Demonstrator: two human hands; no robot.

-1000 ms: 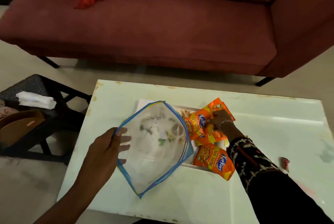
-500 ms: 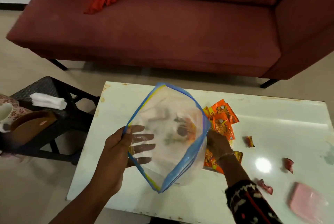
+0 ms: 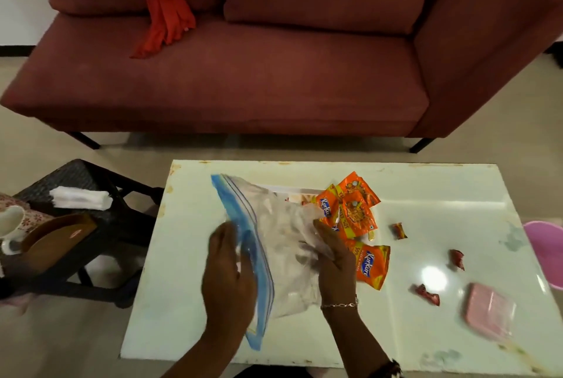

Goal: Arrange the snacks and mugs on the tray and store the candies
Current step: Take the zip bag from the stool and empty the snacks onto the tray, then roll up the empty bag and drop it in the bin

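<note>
Rightward of the right hand (image 3: pixel 333 261), which rests flat on the clear zip-lock bag (image 3: pixel 286 249), three wrapped candies (image 3: pixel 399 230) lie scattered on the table (image 3: pixel 426 194), so this hand is nearer them; the left hand (image 3: pixel 228 274) grips the bag's blue zip strip (image 3: pixel 240 213), running near-to-far.

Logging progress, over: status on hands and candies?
Left hand grips zip bag at blue edge, right hand rests on it. Three wrapped candies loose on table. Kurkure packets crowd bag's right side.
</note>
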